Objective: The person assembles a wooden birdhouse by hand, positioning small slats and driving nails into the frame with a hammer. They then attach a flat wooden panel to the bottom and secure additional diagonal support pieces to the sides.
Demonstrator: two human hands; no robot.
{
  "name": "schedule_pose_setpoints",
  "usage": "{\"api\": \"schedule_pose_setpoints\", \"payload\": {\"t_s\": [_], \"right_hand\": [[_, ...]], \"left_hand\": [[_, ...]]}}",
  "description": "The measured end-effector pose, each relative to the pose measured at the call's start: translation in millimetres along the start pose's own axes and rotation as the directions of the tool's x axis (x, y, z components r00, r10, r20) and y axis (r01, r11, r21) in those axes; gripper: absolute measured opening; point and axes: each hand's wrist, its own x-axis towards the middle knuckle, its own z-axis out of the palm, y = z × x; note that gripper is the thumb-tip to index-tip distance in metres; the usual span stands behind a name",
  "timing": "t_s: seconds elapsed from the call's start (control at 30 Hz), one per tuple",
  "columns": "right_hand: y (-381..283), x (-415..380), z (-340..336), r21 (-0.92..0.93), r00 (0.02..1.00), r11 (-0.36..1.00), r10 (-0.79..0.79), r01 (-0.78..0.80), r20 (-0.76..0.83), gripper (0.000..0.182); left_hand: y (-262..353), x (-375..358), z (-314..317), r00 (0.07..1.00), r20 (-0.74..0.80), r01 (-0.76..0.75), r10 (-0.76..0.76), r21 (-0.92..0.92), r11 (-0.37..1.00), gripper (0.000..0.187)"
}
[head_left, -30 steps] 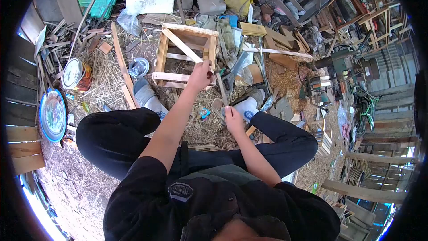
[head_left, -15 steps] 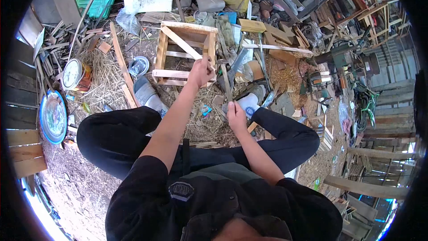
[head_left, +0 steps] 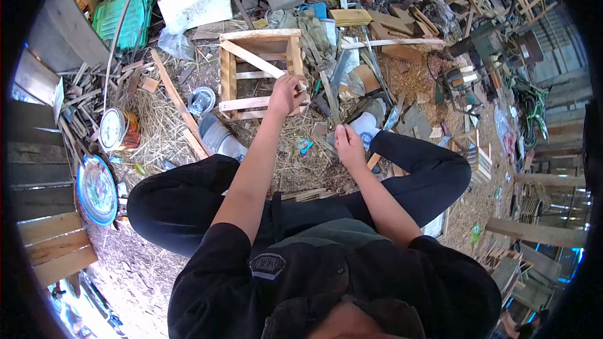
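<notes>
Right hand (head_left: 348, 143) has shifted right in view, closed on a flat strip (head_left: 332, 103) angled slightly far-left; wooden frame (head_left: 245, 104) lies far-left of it, left hand (head_left: 287, 96) nearer, fingers curled on the near-right end of the frame's diagonal slat (head_left: 253, 59)

- The floor (head_left: 135, 273) is strewn with straw (head_left: 162, 127) and bits of wood.
- At eleven o'clock from the middle of the view, an open wooden frame (head_left: 256, 75) stands on it.
- At ten, a long thin board (head_left: 173, 93) lies beside a small round tub (head_left: 202, 99).
- At nine, a paint bucket (head_left: 113, 129).
- At two, brown wood shavings (head_left: 422, 88).
</notes>
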Motion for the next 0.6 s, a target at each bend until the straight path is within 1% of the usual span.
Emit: {"api": "schedule_pose_setpoints", "payload": {"t_s": [0.03, 0.07, 0.1, 0.13, 0.17, 0.23, 0.27, 0.33, 0.37, 0.43, 0.6], "right_hand": [[0, 0, 0, 0.01, 1.0, 1.0, 0.008, -0.008, -0.007, 0.042], [0, 1, 0, 0.025, 1.0, 0.999, 0.024, -0.024, 0.0, 0.043], [3, 2, -1, 0.039, 0.999, 0.998, 0.039, -0.039, 0.011, 0.043], [8, 4, 1, 0.099, 0.997, 0.993, 0.067, -0.069, 0.03, 0.045], [11, 5, 2, 0.104, 0.997, 0.992, 0.068, -0.071, 0.031, 0.045], [18, 6, 5, 0.07, 0.997, 0.995, 0.066, -0.068, 0.03, 0.047], [21, 7, 5, 0.075, 0.997, 0.995, 0.069, -0.071, 0.028, 0.047], [26, 6, 7, -0.035, 0.995, 0.995, 0.091, -0.09, 0.043, 0.048], [28, 6, 8, -0.03, 0.995, 0.995, 0.096, -0.095, 0.042, 0.048], [29, 7, 9, -0.108, 0.995, 0.993, 0.063, -0.054, 0.076, 0.049], [16, 3, 12, -0.102, 0.991, 0.99, 0.105, -0.096, 0.085, 0.05]], "left_hand": [[2, 0, 0, 0.998, -0.019, -0.065, 0.066, 0.046, 0.997, 0.023], [5, 0, -1, 0.998, -0.008, -0.068, 0.068, 0.048, 0.997, 0.023], [4, 0, 0, 0.996, -0.031, -0.082, 0.084, 0.068, 0.994, 0.02], [3, 0, 0, 0.993, -0.056, -0.095, 0.101, 0.089, 0.991, 0.017], [2, -1, 0, 0.993, -0.053, -0.096, 0.101, 0.091, 0.991, 0.017], [8, -1, -3, 0.998, -0.042, -0.05, 0.054, 0.107, 0.993, 0.013], [11, 0, -3, 0.998, -0.036, -0.052, 0.056, 0.108, 0.993, 0.013], [8, 0, 0, 0.994, -0.072, -0.073, 0.083, 0.14, 0.987, 0.015], [7, -1, 1, 0.994, -0.065, -0.074, 0.083, 0.141, 0.987, 0.015], [8, -2, 2, 0.998, -0.046, -0.035, 0.041, 0.143, 0.989, 0.015], [6, -2, 4, 0.999, -0.046, -0.013, 0.02, 0.151, 0.988, 0.016]]}}
